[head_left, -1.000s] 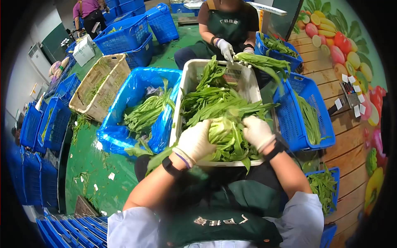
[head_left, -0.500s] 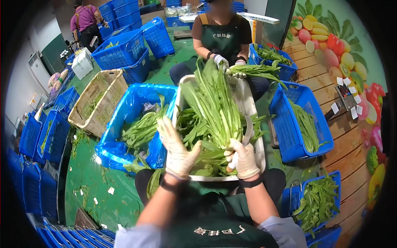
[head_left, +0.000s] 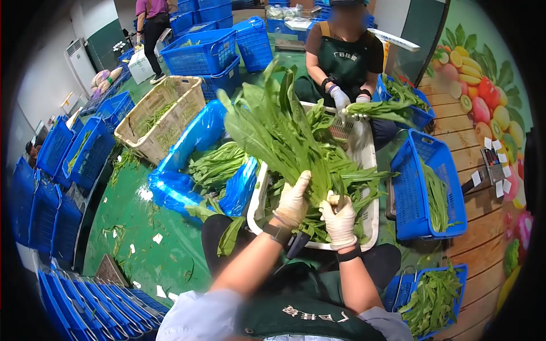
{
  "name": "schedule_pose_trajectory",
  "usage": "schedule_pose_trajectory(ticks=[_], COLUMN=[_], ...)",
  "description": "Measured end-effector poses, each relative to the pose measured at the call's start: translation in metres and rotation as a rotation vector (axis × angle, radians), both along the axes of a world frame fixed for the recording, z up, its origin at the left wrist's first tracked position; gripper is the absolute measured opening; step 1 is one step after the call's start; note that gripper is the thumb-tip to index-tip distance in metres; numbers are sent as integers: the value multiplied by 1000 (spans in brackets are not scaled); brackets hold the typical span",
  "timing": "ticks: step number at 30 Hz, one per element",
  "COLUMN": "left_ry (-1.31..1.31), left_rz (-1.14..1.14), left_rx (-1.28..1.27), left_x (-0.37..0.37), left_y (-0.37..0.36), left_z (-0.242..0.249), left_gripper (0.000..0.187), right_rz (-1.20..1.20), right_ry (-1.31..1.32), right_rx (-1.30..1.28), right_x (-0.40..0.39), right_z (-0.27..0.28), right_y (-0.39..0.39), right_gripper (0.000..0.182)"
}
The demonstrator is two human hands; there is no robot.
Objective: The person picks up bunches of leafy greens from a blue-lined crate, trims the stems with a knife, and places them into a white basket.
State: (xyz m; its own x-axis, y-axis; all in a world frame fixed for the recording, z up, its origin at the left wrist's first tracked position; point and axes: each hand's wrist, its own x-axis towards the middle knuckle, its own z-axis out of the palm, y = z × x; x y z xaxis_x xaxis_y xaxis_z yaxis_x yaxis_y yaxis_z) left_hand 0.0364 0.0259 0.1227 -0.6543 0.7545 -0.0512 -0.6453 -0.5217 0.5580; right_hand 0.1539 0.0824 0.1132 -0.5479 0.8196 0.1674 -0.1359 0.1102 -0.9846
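Note:
My left hand (head_left: 293,202), in a white glove, is closed around the lower part of a bunch of long leafy greens (head_left: 278,136), whose leaves fan up and away from me. Close beside it at the stem ends is my gloved right hand (head_left: 339,224), its fingers curled shut. The knife seen in that hand earlier is mostly hidden now by fingers and leaves. Both hands are over the near part of a white crate (head_left: 369,213) between my knees, with more loose greens (head_left: 355,190) in it.
A blue-lined crate (head_left: 170,199) with greens stands left, a beige crate (head_left: 128,136) beyond it. Blue crates (head_left: 418,213) of greens stand right. Opposite sits a person (head_left: 344,62) holding greens; another person (head_left: 153,34) stands at the back left. Scraps litter the green floor (head_left: 136,250).
My left hand, spread open beside the greens before, has closed around the bunch. The bunch is raised and leans left. The knife blade no longer shows clearly. The view has shifted.

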Motion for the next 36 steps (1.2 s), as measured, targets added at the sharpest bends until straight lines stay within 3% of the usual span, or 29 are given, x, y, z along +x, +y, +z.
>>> schedule_pose_trajectory(ticks=[1,3,4,6,8,10,11,16,19,23,26,28,29,30,32,33,34,36], left_ry=[-5,-53,-99,-114,-133,-148,-160,14,-2,-98,-186,-297,-323,-301,-433,-484,-535,-550], left_rz=[10,7,-1,-9,-39,-80,-125,-157,-120,-133,-173,-384,-400,-227,-248,-218,-188,-236], left_rx=[3,18,31,24,72,72,83,42,6,54,108,311,361,291,381,377,372,362], left_x=[0,1,1,-3,-9,-8,-8,-12,-8,-3,-10,-14,-14,-8,-7,-8,-9,-13], left_y=[-1,-6,-8,-10,-11,-17,-20,-36,-36,-38,-44,-50,-50,-43,-37,-36,-36,-39], left_z=[-1,0,2,-5,-16,-20,-21,-17,-22,-19,-21,-18,-20,-23,-30,-34,-36,-36], left_gripper=[42,42,43,42,42,41,41,45,45,39,39,40,41,42,43,44,44,42], right_rz=[6,-85,-155,-171,-149,99,111,140,2,-32,75,258,221,120,115,30,7,-55], right_ry=[-1,-112,-13,57,-91,-160,-77,-176,-78,-66,-84,-56,-22,73,457,548,520,-11], right_rx=[4,-423,-576,-413,-149,-399,-482,-351,-386,-231,-371,-514,-519,-569,-1026,-1074,-1118,-671], right_x=[0,3,5,10,8,6,8,-4,-7,-8,-3,4,5,2,7,8,9,14], right_z=[7,22,11,4,5,21,22,20,9,-6,5,7,8,7,-1,-7,-15,-18], right_y=[-1,-5,7,15,8,4,6,-1,-7,-7,-5,-1,-4,-10,0,5,14,14], right_gripper=[18,16,19,31,48,48,43,30,29,24,22,24,26,27,26,28,32,37])
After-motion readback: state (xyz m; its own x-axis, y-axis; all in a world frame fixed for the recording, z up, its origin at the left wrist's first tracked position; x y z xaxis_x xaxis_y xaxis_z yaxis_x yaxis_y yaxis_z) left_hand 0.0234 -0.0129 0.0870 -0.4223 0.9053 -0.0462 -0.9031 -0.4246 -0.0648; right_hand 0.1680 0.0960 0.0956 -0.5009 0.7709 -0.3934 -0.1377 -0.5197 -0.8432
